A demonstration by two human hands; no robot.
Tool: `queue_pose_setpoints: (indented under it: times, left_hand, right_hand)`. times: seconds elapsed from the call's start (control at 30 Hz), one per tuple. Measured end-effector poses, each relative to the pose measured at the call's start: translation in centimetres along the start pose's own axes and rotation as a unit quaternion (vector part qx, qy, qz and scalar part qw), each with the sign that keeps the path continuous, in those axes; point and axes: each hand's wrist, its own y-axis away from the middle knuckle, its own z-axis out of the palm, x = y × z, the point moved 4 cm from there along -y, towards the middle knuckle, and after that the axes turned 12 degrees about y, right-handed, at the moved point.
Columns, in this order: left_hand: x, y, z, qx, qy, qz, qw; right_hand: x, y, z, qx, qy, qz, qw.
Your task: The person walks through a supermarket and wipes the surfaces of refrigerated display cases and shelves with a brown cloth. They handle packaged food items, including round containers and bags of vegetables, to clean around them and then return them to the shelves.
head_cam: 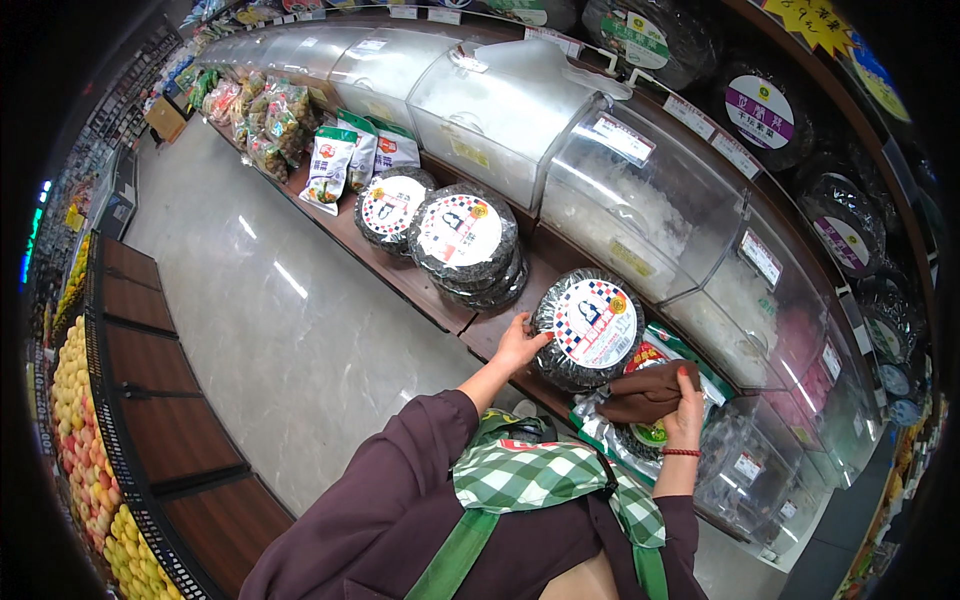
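Observation:
My left hand (523,341) rests its fingers and thumb on the near left edge of a round, plastic-wrapped pack of dried seaweed (589,322) with a white, checkered label. A folded brown cloth (649,394) is gripped in my right hand (686,405), just beyond the pack's lower right side. Under the cloth lie flat green-and-silver food bags (600,435), partly covered. More round dark packs (461,232) stand stacked to the left on the same brown shelf, beside a shorter pile (390,210).
Clear lidded bulk bins (487,112) line the shelf's back. White-and-green pouches (328,169) and bagged goods (277,124) sit farther left. Dark round packs (759,112) fill the upper shelf. Across the grey floor (247,247) stands a fruit display (79,427) with brown cabinet panels.

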Motion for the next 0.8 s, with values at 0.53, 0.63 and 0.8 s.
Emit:
queue_pose_setpoints:
  times: [0.53,0.63,0.8]
  left_hand:
    - [7.4,-2.0,-16.3,0.270,0.119,0.007,0.956]
    - [9.4,-6.0,-20.9,0.270,0.025,0.078,0.959]
    - [13.5,-10.0,-22.0,0.074,0.031,0.014,0.997]
  right_hand:
    - [-7.5,7.6,15.6,-0.260,-0.151,-0.127,0.945]
    - [-5.4,7.1,20.4,-0.267,-0.146,-0.099,0.947]
    - [-3.1,5.7,29.6,-0.235,-0.100,-0.128,0.958]
